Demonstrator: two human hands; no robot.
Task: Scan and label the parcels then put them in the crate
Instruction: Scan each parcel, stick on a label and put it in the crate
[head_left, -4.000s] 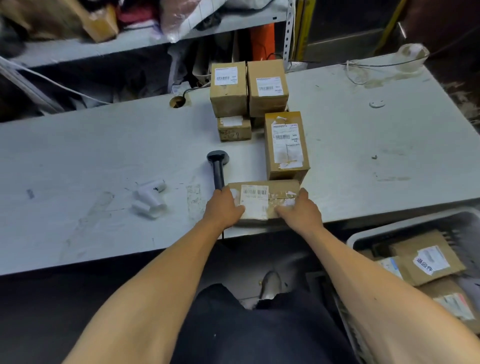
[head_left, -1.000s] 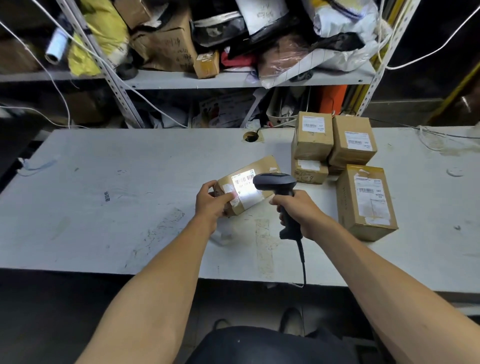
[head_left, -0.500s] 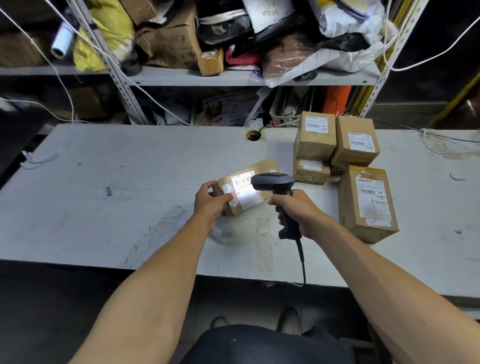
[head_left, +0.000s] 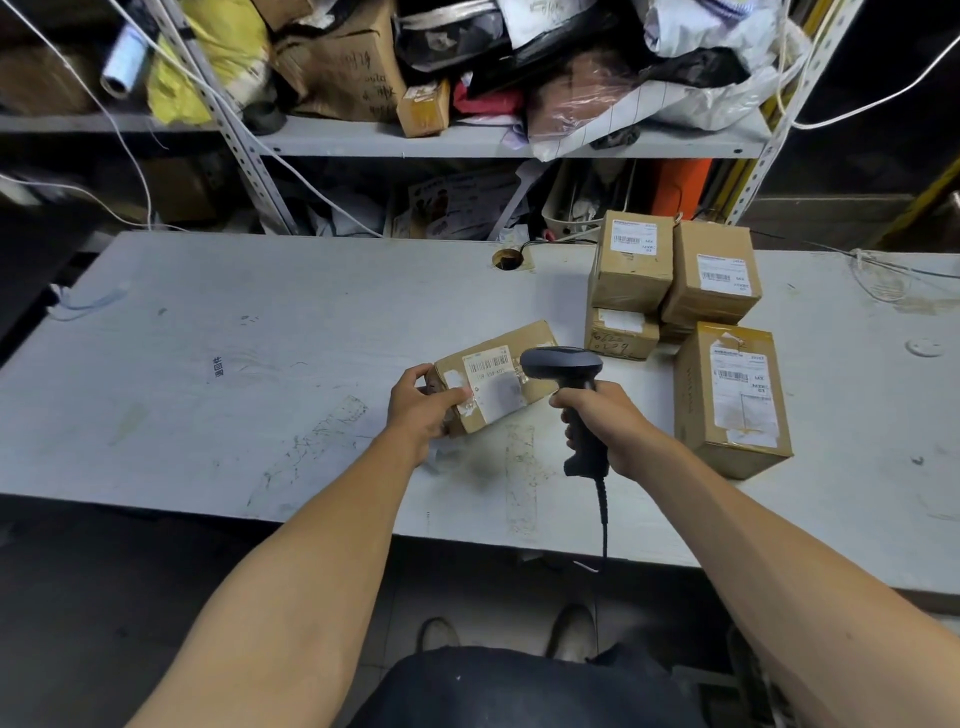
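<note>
My left hand (head_left: 423, 405) grips the near-left end of a flat brown parcel (head_left: 496, 382), tilted above the grey table (head_left: 234, 374), its white barcode label facing up. My right hand (head_left: 605, 421) holds the black handheld scanner (head_left: 569, 387) by its handle, head pointed at that label from the right, its cable hanging over the table's front edge. Several more labelled cardboard parcels stand to the right: a tall one (head_left: 732, 397) nearest, two stacked ones (head_left: 631, 262) (head_left: 714, 273) behind it, a small one (head_left: 618, 335) under them. The crate is out of view.
A cluttered metal shelf (head_left: 467, 140) with bags, boxes and loose cables runs behind the table. A cable hole (head_left: 506, 258) sits at the table's back edge. My shoes and dark floor show below the front edge.
The bright scanner light seen on the label in the earlier frames is gone. Both hands, the parcel and the scanner stay almost where they were half a second ago.
</note>
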